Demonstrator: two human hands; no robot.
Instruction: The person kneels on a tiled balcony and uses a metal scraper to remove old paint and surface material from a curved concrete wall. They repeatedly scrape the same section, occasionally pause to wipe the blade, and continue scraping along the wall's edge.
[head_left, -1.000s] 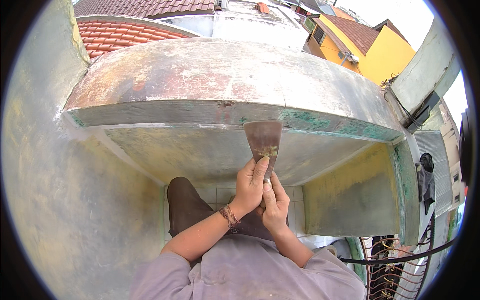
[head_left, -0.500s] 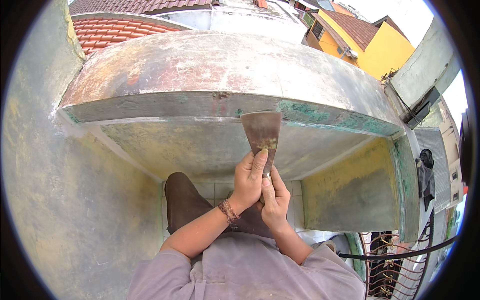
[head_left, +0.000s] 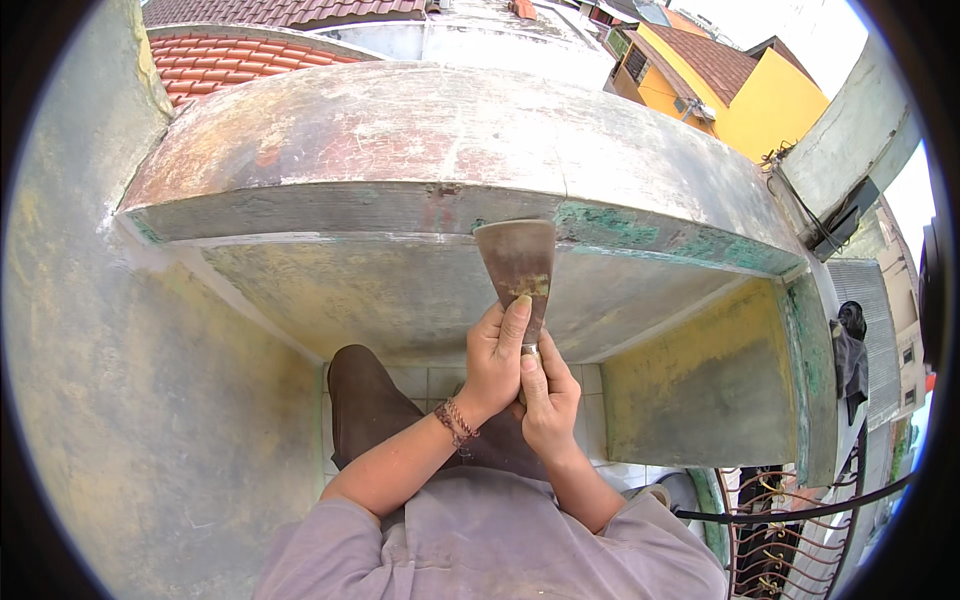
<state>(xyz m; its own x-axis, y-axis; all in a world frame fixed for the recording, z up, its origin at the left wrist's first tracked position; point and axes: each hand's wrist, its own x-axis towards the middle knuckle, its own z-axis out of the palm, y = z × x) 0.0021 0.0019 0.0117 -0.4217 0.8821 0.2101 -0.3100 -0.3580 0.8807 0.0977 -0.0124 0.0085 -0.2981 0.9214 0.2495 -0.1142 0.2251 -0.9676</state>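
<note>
Left hand (head_left: 493, 360): fingers wrapped about the narrow end of the scraper (head_left: 517, 255), thumb pressed on the blade. Right hand (head_left: 551, 405): clasped round the handle. The wide edge points to the far side, at the front face of the ledge (head_left: 450, 150) — contact cannot be confirmed from this angle. Risk: uneven pressure could make the edge skid, or a corner snag on green paint (head_left: 612, 224) to the right — gouging possible. Markings: none legible.

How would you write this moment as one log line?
left hand: holds scraper | right hand: holds scraper, lower down | scraper: wide end toward ledge, contact unclear
</note>
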